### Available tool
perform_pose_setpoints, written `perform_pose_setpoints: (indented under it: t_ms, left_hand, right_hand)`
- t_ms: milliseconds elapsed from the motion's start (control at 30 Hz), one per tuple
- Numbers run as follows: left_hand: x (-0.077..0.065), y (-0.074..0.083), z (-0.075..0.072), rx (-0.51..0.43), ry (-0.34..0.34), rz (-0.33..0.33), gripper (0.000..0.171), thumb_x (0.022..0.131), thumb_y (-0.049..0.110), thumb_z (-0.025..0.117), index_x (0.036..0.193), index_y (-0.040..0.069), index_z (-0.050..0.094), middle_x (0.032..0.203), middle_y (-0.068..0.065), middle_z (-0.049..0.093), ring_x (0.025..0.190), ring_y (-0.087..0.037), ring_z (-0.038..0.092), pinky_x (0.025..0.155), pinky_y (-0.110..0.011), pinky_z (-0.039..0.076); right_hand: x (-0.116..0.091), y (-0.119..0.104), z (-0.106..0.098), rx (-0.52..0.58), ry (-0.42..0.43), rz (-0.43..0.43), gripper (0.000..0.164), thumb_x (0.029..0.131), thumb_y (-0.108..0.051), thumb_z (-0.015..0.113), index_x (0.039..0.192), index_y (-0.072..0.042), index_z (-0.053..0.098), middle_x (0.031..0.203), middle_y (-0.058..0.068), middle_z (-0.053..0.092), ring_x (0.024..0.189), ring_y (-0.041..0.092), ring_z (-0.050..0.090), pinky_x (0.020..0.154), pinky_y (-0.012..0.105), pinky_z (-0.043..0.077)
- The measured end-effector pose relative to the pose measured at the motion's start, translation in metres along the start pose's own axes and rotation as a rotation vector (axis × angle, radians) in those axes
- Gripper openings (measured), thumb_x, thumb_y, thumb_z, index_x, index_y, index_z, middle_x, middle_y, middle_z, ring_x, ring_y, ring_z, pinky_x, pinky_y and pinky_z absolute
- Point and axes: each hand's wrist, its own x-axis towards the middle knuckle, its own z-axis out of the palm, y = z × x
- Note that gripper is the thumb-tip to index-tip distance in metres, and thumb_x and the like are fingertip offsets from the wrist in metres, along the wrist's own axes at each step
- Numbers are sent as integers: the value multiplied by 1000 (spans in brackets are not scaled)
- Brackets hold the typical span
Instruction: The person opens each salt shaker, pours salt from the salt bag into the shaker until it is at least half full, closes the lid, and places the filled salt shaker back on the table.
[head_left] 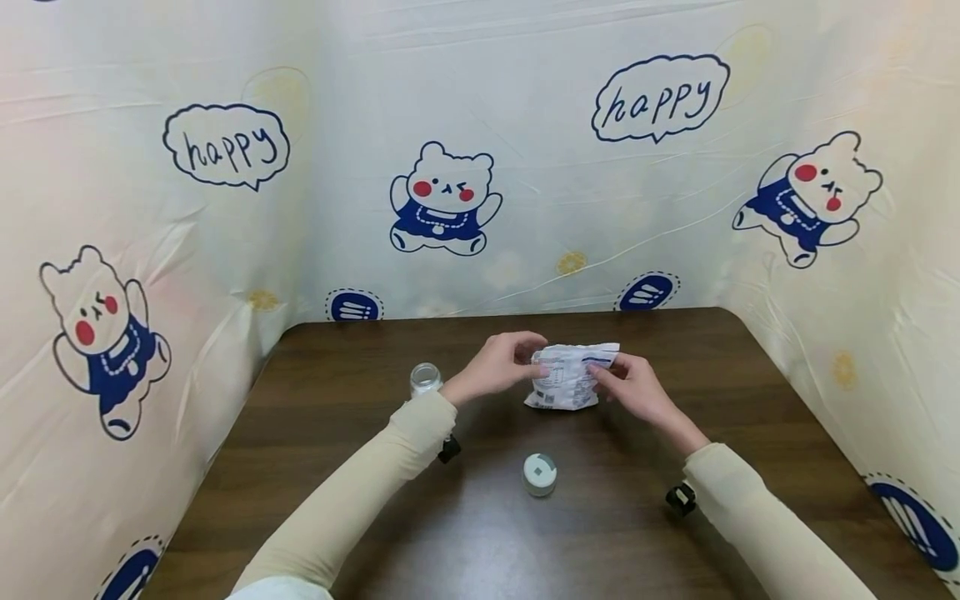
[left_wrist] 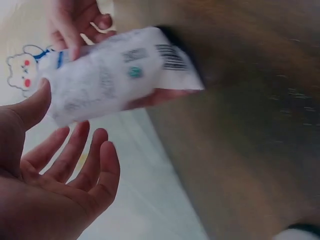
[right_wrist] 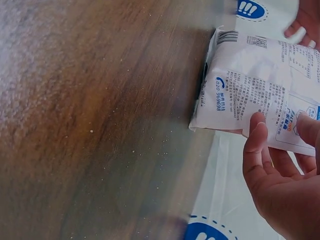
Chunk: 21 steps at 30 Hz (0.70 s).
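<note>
A plump white printed packet (head_left: pixel 564 379) stands up off the table between the two hands, with blue print and a barcode. My right hand (head_left: pixel 636 385) holds its right side, thumb on the printed face and some fingers behind. The left hand (head_left: pixel 501 364) is spread at the packet's other end. Its thumb (left_wrist: pixel 37 107) overlaps the packet's edge in the left wrist view, while the fingers stand apart from it with a gap; whether the thumb touches cannot be told. The right wrist view shows the packet's (right_wrist: pixel 250 85) lettering and barcode plainly.
A small clear glass jar (head_left: pixel 425 378) without a lid stands left of the left hand. Nearer on the brown wooden table (head_left: pixel 600 533) sits a small round lid-like piece (head_left: pixel 540 473) with a white top. Patterned cloth (head_left: pixel 525 100) hangs around the table's edges.
</note>
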Motion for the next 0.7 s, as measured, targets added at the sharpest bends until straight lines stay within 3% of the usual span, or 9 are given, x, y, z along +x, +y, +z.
perform_pose_setpoints:
  t_ms: [100, 233, 533, 700]
  left_hand:
    - [-5, -12, 5, -12, -40, -40, 44, 96, 19, 82, 135, 5, 69, 120, -5, 73, 102, -18, 68, 88, -34, 56]
    - [-8, -21, 15, -36, -62, -46, 36, 96, 14, 80, 130, 5, 72, 112, -4, 75, 99, -19, 71, 85, -28, 55]
    - [-3, -29, 30, -15, -49, -21, 30, 97, 15, 79, 126, 7, 75, 108, -5, 77, 79, -16, 70, 69, -25, 52]
    - [0, -31, 33, 4, -51, -13, 26, 96, 15, 81, 120, 7, 77, 106, -3, 77, 75, -22, 68, 65, -24, 50]
  right_hand:
    - [-2, 2, 0, -25, -6, 15, 25, 103, -12, 70, 121, 6, 69, 102, 20, 74, 87, 48, 70, 65, 45, 60]
    - [-3, 2, 0, -62, -44, 29, 28, 100, -12, 75, 123, 3, 69, 102, 16, 74, 86, 46, 68, 66, 47, 60]
    - [0, 3, 1, -74, -75, 28, 34, 96, -11, 80, 122, 5, 67, 102, 17, 74, 81, 43, 68, 64, 50, 60]
    - [4, 10, 3, -69, -94, 42, 34, 93, -9, 82, 121, 5, 68, 101, 17, 74, 80, 43, 69, 62, 52, 60]
